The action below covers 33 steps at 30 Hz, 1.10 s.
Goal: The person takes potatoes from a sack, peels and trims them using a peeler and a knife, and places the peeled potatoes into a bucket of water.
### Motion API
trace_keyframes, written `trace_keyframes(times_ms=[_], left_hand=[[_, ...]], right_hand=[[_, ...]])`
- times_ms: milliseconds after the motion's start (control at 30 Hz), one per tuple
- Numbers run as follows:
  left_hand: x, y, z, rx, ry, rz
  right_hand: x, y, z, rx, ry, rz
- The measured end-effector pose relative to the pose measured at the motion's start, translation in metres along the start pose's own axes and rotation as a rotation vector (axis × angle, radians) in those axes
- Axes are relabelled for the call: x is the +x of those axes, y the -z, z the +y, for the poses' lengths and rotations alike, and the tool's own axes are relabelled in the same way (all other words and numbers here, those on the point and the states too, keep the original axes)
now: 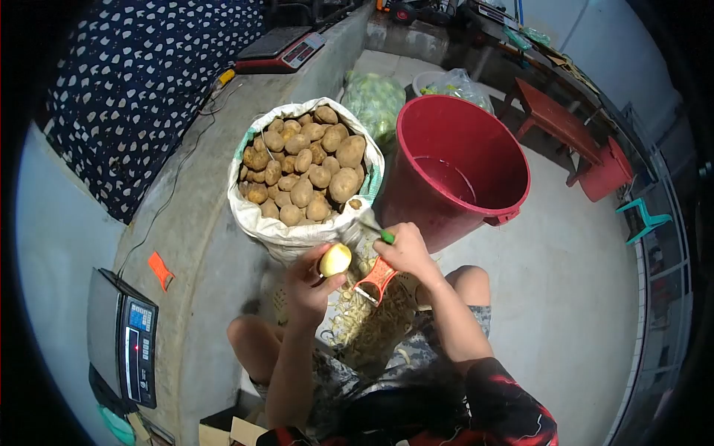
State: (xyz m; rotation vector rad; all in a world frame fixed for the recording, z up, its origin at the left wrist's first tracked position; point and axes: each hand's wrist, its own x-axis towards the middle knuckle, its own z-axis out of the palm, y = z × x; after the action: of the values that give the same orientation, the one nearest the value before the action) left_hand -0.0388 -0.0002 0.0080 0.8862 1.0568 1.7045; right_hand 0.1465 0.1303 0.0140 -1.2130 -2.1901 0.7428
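A peeled, pale yellow potato (336, 259) sits in the fingers of my left hand (306, 284). My right hand (407, 251) is closed around a green-handled knife (384, 236), whose blade is blurred and points toward the sack. An orange peeler (378, 276) hangs from the same hand, its metal end low, just right of the potato. Beneath both hands lies a heap of potato peelings (372, 320), between my knees. Unpeeled brown potatoes (301, 167) fill a white woven sack (256, 227) directly ahead of my hands.
A large red bucket (416, 186) stands right of the sack, with a bag of green vegetables (372, 100) behind. On the ledge at left are a second orange peeler (160, 269), a digital scale (134, 342) and a red scale (281, 52). Stools stand farther right.
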Motion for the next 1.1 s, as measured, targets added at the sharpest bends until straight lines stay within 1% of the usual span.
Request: trace_keyframes(times_ms=[33,100,133,167,200,233,267,300,333,367,433,500,533,567,600,633,700,733,800,833,900,933,967,1033,1067,1100], left_hand=[[-0.002,-0.001,0.002,-0.049,0.014,-0.029],[-0.004,-0.004,0.007,-0.100,0.032,-0.057],[-0.005,-0.004,0.011,-0.036,0.062,-0.099],[-0.005,-0.004,0.014,0.029,0.091,-0.145],[-0.005,-0.005,0.016,0.030,0.092,-0.151],[-0.006,-0.005,0.017,0.129,0.111,-0.200],[-0.007,-0.006,0.017,0.228,0.130,-0.247],[-0.007,-0.009,0.019,0.227,0.134,-0.251],[-0.005,-0.011,0.022,0.432,-0.043,-0.335],[-0.005,-0.012,0.023,0.636,-0.224,-0.418],[-0.008,-0.015,0.022,0.579,-0.189,-0.433],[-0.009,-0.015,0.021,0.105,0.128,-0.409],[-0.008,-0.015,0.021,0.106,0.127,-0.416],[-0.009,-0.015,0.020,0.201,0.085,-0.390],[-0.009,-0.016,0.018,0.293,0.042,-0.358],[-0.009,-0.015,0.017,0.290,0.044,-0.356],[-0.010,-0.014,0.015,0.329,-0.048,-0.420],[-0.012,-0.015,0.012,0.331,-0.049,-0.423],[-0.016,-0.016,0.006,-0.273,0.209,-0.362],[-0.015,-0.015,0.006,-0.272,0.207,-0.367],[-0.015,-0.014,0.004,-0.132,0.274,-0.243],[-0.016,-0.015,0.003,-0.134,0.275,-0.236],[-0.018,-0.018,0.004,-0.139,0.270,-0.229],[-0.019,-0.017,0.000,-0.141,0.261,-0.227],[-0.020,-0.014,-0.008,-0.248,0.259,-0.265],[-0.019,-0.013,-0.010,-0.355,0.257,-0.303]], right_hand=[[0.003,0.001,0.006,-0.001,-0.002,-0.002],[0.013,0.007,0.012,0.188,-0.094,0.104],[0.014,0.011,0.010,0.379,-0.177,0.141],[0.017,0.017,0.010,0.412,-0.185,0.138],[0.018,0.017,0.009,0.454,-0.172,0.139],[0.019,0.017,0.008,0.496,-0.161,0.140],[0.020,0.016,0.007,0.436,-0.106,0.114],[0.020,0.016,0.004,0.379,-0.053,0.087],[0.020,0.016,0.005,0.310,-0.004,0.081],[0.022,0.015,0.009,0.312,-0.010,0.082],[0.029,0.013,0.020,0.338,-0.180,0.098],[0.030,0.019,0.022,0.295,-0.170,0.128],[0.028,0.021,0.019,0.383,-0.182,0.101],[0.025,0.022,0.016,0.470,-0.195,0.071],[0.021,0.029,0.001,0.418,-0.105,0.052],[0.016,0.033,-0.011,0.396,-0.054,0.050],[0.022,0.026,0.001,0.329,-0.109,0.058],[0.022,0.022,0.010,0.331,-0.109,0.062],[0.027,0.020,0.014,0.448,-0.243,0.118],[0.025,0.023,0.010,0.448,-0.242,0.123],[0.017,0.030,-0.009,0.464,-0.102,0.061],[0.015,0.034,-0.022,0.335,0.057,0.140],[0.015,0.031,-0.020,0.339,0.054,0.134],[0.022,0.029,-0.005,0.397,-0.156,0.152],[0.025,0.023,0.013,0.340,-0.145,0.170],[0.025,0.024,0.008,0.340,-0.143,0.173]])
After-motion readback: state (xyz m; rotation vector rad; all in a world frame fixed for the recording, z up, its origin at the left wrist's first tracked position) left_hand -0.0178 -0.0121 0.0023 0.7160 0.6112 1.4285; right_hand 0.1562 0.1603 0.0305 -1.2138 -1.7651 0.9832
